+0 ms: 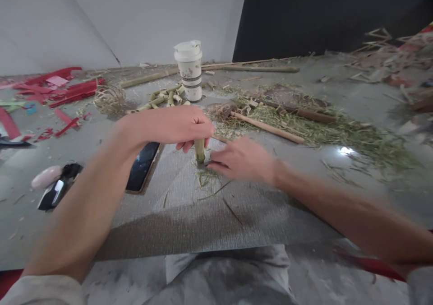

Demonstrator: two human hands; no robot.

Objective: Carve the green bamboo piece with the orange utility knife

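My left hand (187, 127) is closed around the top of a short green bamboo piece (200, 150), held upright over the grey tabletop. Close to the foot of that piece is my right hand (238, 159), slightly blurred, with its fingers drawn together. A small dark edge shows between its fingertips and the bamboo, but what it belongs to is hidden. Thin green shavings (206, 178) lie around the bamboo's lower end. Left of the bamboo, partly behind my left forearm, lies a phone (144, 167).
A lidded paper cup (189, 72) stands behind cut bamboo pieces (169, 96). A woven ball (110, 99) and red strips (72, 90) are to the left, with keys (59, 185) nearer. At right, a wooden-handled tool (269, 127) lies by heaped shavings (358, 136).
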